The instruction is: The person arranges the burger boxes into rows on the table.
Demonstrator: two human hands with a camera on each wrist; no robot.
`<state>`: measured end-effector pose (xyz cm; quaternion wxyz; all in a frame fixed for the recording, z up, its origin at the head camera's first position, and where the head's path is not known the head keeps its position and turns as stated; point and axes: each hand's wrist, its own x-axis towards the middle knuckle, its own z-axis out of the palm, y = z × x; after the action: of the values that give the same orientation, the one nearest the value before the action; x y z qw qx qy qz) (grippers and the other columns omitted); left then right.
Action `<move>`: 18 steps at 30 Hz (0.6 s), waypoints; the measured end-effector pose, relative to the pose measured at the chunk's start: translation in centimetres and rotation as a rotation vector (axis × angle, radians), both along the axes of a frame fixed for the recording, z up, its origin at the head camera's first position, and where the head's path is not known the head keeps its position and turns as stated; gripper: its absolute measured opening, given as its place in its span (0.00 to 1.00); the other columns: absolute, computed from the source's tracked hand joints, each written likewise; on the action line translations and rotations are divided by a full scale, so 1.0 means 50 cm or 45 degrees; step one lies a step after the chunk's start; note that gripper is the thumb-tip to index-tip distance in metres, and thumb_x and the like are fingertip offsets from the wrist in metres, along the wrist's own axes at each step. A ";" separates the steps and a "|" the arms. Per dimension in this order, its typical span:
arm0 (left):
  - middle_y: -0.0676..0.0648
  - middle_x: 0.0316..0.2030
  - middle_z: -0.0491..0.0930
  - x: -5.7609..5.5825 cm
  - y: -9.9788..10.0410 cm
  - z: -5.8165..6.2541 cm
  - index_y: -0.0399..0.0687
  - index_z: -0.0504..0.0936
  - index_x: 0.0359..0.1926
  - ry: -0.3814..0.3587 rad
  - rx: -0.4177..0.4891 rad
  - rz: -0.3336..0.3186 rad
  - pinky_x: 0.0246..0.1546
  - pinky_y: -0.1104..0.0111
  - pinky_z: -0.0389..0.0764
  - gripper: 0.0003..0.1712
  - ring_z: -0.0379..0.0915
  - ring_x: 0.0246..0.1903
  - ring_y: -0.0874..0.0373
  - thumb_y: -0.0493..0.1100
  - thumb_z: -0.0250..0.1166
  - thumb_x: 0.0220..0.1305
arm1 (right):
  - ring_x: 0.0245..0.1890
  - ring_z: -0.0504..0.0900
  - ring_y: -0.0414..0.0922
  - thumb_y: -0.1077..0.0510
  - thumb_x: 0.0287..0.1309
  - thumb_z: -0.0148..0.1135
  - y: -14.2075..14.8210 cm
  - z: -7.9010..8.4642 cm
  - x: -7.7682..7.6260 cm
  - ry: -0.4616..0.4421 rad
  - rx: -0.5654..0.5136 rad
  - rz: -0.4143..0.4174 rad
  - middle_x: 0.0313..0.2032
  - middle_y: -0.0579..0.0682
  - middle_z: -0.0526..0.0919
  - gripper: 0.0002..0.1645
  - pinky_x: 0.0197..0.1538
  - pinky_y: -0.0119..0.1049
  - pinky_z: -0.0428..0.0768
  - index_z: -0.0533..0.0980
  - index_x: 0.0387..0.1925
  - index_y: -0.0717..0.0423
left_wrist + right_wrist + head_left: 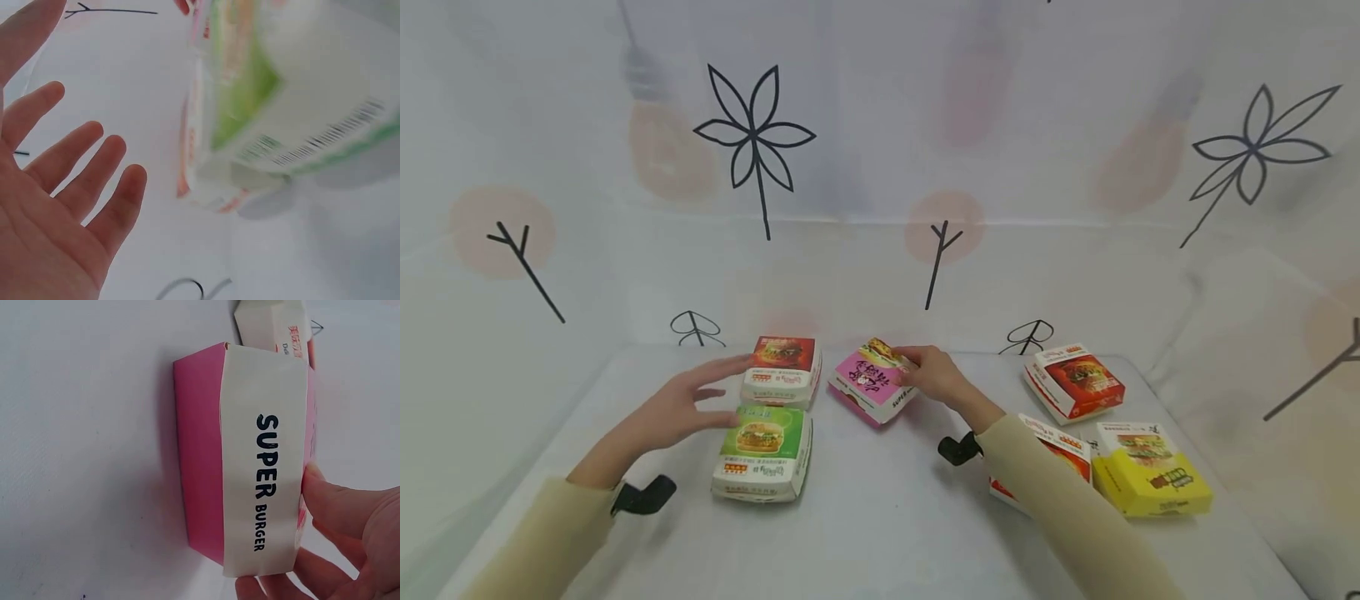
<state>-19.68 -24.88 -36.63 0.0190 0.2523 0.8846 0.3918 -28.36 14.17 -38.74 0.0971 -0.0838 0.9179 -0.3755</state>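
My right hand (936,375) grips a pink and white burger box (865,379) by its far right corner. In the right wrist view, the thumb lies on the lid of this box (262,462), fingers on the end beyond, and its side reads "SUPER BURGER". The box sits at an angle on the white surface. To its left, a red and white burger box (782,367) stands directly behind a green and white burger box (763,450). My left hand (670,412) hovers just left of these two, fingers spread. The left wrist view shows that palm (53,231) holding nothing, beside the blurred green box (325,94).
On the right stand another red and white box (1078,383), a yellow box (1153,475) and a third red and white box (1052,450), partly hidden by my right sleeve (1060,500). White cloth (865,283) with plant drawings encloses the white table (865,542).
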 end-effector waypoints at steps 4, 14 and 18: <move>0.42 0.71 0.65 -0.039 0.045 0.025 0.50 0.66 0.73 -0.045 -0.010 -0.029 0.58 0.42 0.72 0.42 0.60 0.69 0.39 0.47 0.73 0.60 | 0.68 0.66 0.56 0.56 0.66 0.64 -0.004 -0.002 0.001 0.000 -0.005 -0.009 0.67 0.58 0.71 0.31 0.68 0.58 0.64 0.71 0.69 0.47; 0.47 0.66 0.73 -0.121 0.155 0.031 0.54 0.72 0.70 -0.121 -0.001 -0.194 0.61 0.48 0.73 0.33 0.70 0.63 0.46 0.46 0.69 0.65 | 0.67 0.66 0.57 0.55 0.65 0.65 -0.006 -0.002 0.000 0.018 0.000 0.015 0.66 0.58 0.72 0.32 0.67 0.58 0.65 0.71 0.69 0.50; 0.47 0.66 0.73 -0.143 0.184 0.025 0.53 0.71 0.70 -0.202 0.033 -0.216 0.61 0.52 0.73 0.34 0.71 0.63 0.47 0.43 0.70 0.64 | 0.67 0.66 0.57 0.55 0.64 0.66 -0.007 -0.003 -0.002 0.025 0.000 0.033 0.67 0.58 0.71 0.32 0.67 0.58 0.64 0.71 0.69 0.50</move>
<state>-26.84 -15.70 -35.36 0.1188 0.2945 0.8506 0.4191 -28.47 13.84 -38.89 0.0929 -0.0993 0.9176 -0.3735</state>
